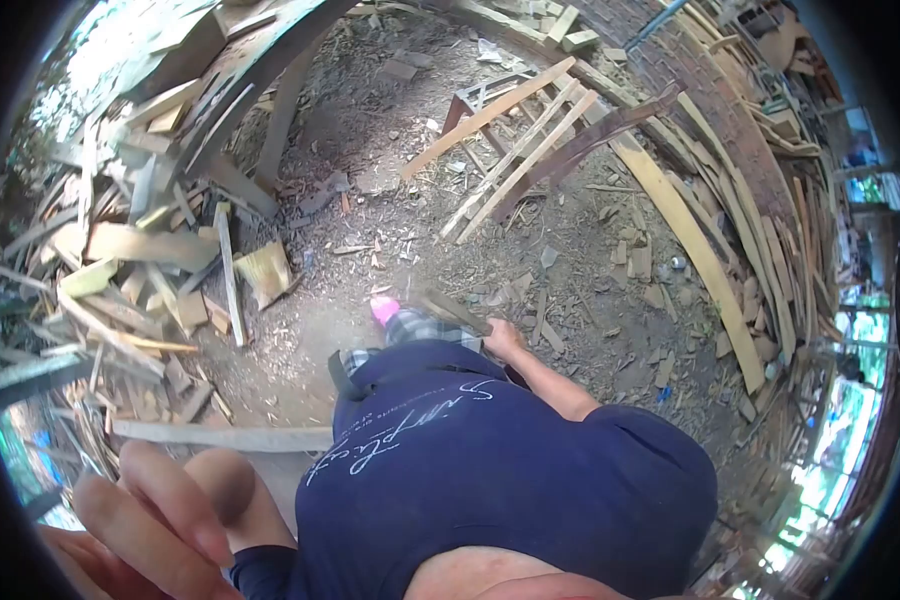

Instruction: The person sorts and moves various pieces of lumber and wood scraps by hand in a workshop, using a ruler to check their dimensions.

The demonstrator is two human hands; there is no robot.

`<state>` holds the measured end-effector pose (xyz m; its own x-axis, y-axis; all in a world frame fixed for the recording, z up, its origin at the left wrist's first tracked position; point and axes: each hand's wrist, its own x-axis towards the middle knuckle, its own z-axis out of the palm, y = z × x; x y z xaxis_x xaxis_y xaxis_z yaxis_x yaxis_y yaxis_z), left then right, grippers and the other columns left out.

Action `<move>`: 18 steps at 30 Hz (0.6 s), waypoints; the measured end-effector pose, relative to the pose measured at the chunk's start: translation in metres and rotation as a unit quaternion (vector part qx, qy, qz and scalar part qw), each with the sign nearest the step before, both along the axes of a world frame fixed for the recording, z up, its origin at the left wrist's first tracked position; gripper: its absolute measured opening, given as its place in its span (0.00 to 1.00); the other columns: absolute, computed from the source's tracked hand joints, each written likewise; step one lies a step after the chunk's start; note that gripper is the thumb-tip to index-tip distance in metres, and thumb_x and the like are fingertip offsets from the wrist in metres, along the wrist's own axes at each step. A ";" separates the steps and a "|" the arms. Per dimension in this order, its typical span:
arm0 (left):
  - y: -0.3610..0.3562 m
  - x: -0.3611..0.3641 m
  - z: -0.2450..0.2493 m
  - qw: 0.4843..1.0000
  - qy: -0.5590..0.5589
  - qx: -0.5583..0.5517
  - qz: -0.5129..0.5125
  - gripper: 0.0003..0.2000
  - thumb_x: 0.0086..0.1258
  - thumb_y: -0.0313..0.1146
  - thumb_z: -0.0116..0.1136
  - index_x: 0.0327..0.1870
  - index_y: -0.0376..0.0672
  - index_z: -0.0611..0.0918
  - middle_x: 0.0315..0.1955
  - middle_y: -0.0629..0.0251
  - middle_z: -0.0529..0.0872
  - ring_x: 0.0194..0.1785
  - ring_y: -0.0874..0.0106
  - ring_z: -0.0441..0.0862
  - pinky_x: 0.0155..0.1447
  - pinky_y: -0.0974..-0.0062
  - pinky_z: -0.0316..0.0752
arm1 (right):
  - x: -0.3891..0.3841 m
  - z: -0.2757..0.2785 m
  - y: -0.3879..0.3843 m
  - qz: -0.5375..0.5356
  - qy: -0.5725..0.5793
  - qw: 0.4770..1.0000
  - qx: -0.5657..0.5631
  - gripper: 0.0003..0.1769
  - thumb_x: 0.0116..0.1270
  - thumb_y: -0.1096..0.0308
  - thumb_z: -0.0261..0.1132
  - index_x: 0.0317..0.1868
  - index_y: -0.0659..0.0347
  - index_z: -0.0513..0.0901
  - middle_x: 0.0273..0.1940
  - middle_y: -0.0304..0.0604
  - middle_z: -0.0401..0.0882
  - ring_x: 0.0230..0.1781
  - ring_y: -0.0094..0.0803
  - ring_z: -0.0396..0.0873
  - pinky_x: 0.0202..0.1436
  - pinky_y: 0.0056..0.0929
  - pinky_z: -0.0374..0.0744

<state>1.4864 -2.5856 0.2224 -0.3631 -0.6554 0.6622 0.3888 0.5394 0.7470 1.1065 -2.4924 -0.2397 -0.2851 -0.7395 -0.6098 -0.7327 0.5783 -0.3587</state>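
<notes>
Gripping wood piece (454, 309) in right hand (503, 340), left hand (145, 525) raised, fingers (175, 495) loose

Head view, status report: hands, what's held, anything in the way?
Left hand raised near camera, empty. Right hand grips wooden stick. Scrap planks litter ground on both sides.

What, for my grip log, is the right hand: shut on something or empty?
Shut. The right hand is curled around the near end of a wooden piece; what that piece is exactly, cannot tell.
</notes>
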 end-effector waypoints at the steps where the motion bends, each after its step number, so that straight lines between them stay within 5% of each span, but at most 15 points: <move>1: -0.021 0.007 0.003 0.999 0.019 0.025 -0.034 0.14 0.56 0.43 0.69 0.41 0.58 0.78 0.37 0.68 0.73 0.44 0.71 0.68 0.53 0.66 0.59 | 0.009 0.002 -0.006 0.008 0.008 1.000 0.025 0.23 0.49 0.48 0.68 0.45 0.47 0.84 0.40 0.51 0.83 0.44 0.50 0.81 0.45 0.46 0.77; 5: -0.093 0.017 -0.005 0.976 0.129 0.106 -0.143 0.17 0.51 0.40 0.70 0.36 0.48 0.74 0.31 0.55 0.76 0.43 0.63 0.70 0.56 0.67 0.62 | 0.027 -0.017 -0.044 0.047 0.021 0.997 0.051 0.23 0.50 0.50 0.68 0.46 0.48 0.82 0.41 0.51 0.83 0.44 0.51 0.80 0.46 0.47 0.77; 7: -0.131 0.046 -0.002 0.995 -0.085 -0.057 0.019 0.12 0.60 0.47 0.66 0.45 0.74 0.82 0.46 0.80 0.70 0.47 0.77 0.66 0.51 0.70 0.54 | 0.043 -0.006 -0.065 0.040 0.021 0.997 0.057 0.23 0.50 0.51 0.69 0.46 0.49 0.81 0.42 0.51 0.83 0.45 0.51 0.80 0.47 0.46 0.77; 10: -0.204 0.062 -0.015 0.974 -0.123 -0.184 0.048 0.21 0.69 0.42 0.57 0.58 0.45 0.71 0.55 0.66 0.69 0.46 0.72 0.68 0.51 0.67 0.59 | 0.061 -0.015 -0.087 0.025 0.004 0.998 0.059 0.23 0.51 0.54 0.69 0.47 0.52 0.80 0.42 0.52 0.82 0.45 0.51 0.80 0.47 0.46 0.78; 12: -0.241 0.096 -0.006 0.954 -0.157 -0.243 0.079 0.25 0.68 0.42 0.58 0.62 0.43 0.69 0.59 0.64 0.66 0.49 0.70 0.69 0.53 0.64 0.61 | 0.078 -0.013 -0.093 0.023 -0.018 0.998 0.053 0.21 0.53 0.59 0.68 0.48 0.56 0.79 0.43 0.53 0.82 0.47 0.52 0.79 0.48 0.44 0.77; 18: -0.291 0.139 0.024 0.956 -0.030 -0.285 0.061 0.24 0.68 0.41 0.58 0.61 0.41 0.70 0.57 0.62 0.68 0.49 0.70 0.70 0.53 0.65 0.63 | 0.125 -0.015 -0.123 -0.018 -0.035 0.999 0.034 0.26 0.53 0.61 0.68 0.51 0.64 0.77 0.48 0.59 0.79 0.52 0.53 0.76 0.55 0.43 0.75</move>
